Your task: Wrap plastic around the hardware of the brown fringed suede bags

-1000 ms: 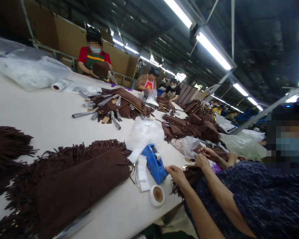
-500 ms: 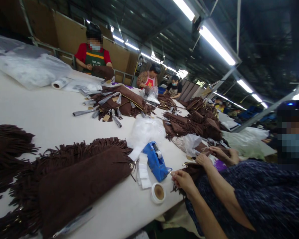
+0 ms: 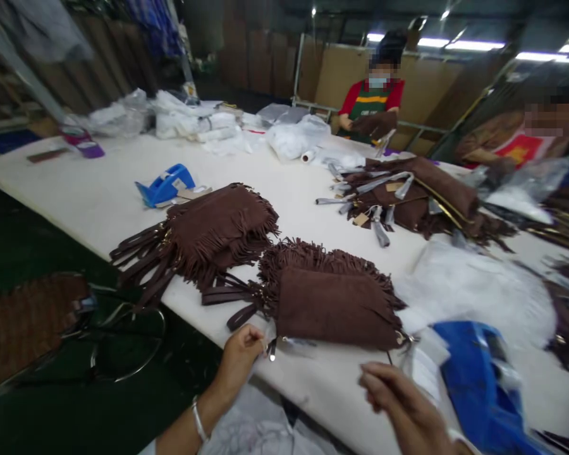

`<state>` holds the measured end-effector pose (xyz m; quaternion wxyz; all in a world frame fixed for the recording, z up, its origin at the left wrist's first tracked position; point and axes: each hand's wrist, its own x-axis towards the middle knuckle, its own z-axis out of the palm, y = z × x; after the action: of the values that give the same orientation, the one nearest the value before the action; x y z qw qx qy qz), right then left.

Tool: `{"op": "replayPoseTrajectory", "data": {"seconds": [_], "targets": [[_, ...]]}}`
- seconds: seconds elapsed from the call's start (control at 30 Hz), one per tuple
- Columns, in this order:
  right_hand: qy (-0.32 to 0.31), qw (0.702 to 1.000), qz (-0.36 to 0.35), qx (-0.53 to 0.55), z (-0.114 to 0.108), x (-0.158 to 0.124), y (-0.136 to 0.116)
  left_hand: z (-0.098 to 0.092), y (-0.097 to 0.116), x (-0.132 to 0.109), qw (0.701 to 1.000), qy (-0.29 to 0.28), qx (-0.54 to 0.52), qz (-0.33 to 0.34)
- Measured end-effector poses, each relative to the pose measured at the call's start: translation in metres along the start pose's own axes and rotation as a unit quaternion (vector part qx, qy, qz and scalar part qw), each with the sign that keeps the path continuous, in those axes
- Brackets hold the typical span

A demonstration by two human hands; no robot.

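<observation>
Found left hand point(image 3: 241, 359) at the near edge of the tabletop point(image 3: 99, 183), with thumb and fingertips pinched together just beside the near left corner of a brown fringed bag point(image 3: 332, 306). Unable to confirm any item within that grip: too small to make out against the clear film point(image 3: 269, 331) and zipper pull point(image 3: 272, 351) next to the fingertips. Found right hand point(image 3: 401, 398) short of the bag's right end, apart from it, blurred and cut off toward the wrist by the bottom of the view. Seen with fingers bent toward the thumb; unable to establish whether clenched, parted or grasping anything. Located the bag lying on the tabletop, just beyond both hands, with fringe along the far side and looped straps point(image 3: 232, 295) at the left end. Unable to tell whether single or stacked, given the smooth panel in front. Noted at right a blue tape dispenser point(image 3: 474, 379), running to the bottom edge, beside white strips point(image 3: 429, 357) partly hidden by the right hand. Observed at far right a blurred co-worker point(image 3: 521, 145).
</observation>
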<state>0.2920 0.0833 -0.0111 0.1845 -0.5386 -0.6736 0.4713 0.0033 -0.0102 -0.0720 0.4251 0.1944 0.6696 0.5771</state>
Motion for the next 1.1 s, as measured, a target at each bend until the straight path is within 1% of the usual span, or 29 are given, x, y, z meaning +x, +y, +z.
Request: {"op": "replayPoseTrajectory", "data": {"seconds": [0.07, 0.13, 0.17, 0.2, 0.27, 0.4, 0.5, 0.63, 0.83, 0.9, 0.97, 1.03, 1.1], "targets": [[-0.096, 0.990, -0.069, 0.079, 0.061, 0.015, -0.039, 0.002, -0.001, -0.004, 1.000, -0.002, -0.014, 0.005], [-0.142, 0.977, -0.130, 0.087, 0.109, 0.028, -0.063, 0.001, -0.002, -0.007, 0.999, -0.008, -0.032, 0.005], [-0.151, 0.974, -0.153, 0.072, 0.127, 0.033, -0.068, 0.000, -0.002, -0.008, 0.999, -0.013, -0.042, 0.004], [-0.154, 0.972, -0.170, 0.050, 0.139, 0.037, -0.071, -0.002, -0.003, -0.008, 0.998, -0.018, -0.052, 0.003], [-0.150, 0.971, -0.186, 0.000, 0.154, 0.041, -0.070, -0.004, -0.004, -0.008, 0.997, -0.029, -0.067, 0.005], [-0.125, 0.972, -0.184, -0.076, 0.161, 0.040, -0.068, -0.011, -0.006, -0.005, 0.996, -0.058, -0.065, 0.015], [-0.099, 0.966, -0.193, -0.138, 0.162, 0.036, -0.074, -0.015, -0.007, -0.004, 0.995, -0.080, -0.062, 0.011], [-0.063, 0.940, -0.212, -0.262, 0.163, 0.032, -0.083, -0.019, -0.004, -0.005, 0.991, -0.104, -0.083, -0.006], [-0.047, 0.892, -0.230, -0.387, 0.163, 0.031, -0.090, -0.020, -0.001, -0.007, 0.982, -0.133, -0.133, -0.031], [-0.049, 0.877, -0.224, -0.423, 0.164, 0.032, -0.092, -0.019, -0.005, -0.007, 0.982, -0.131, -0.131, -0.036], [-0.049, 0.868, -0.213, -0.446, 0.165, 0.033, -0.093, -0.018, -0.010, -0.006, 0.986, -0.116, -0.111, -0.039], [-0.048, 0.872, -0.207, -0.441, 0.165, 0.035, -0.093, -0.017, -0.012, -0.006, 0.992, -0.090, -0.081, -0.034], [-0.050, 0.892, -0.205, -0.400, 0.165, 0.036, -0.090, -0.015, -0.012, -0.007, 0.996, -0.072, -0.057, -0.019]]}}
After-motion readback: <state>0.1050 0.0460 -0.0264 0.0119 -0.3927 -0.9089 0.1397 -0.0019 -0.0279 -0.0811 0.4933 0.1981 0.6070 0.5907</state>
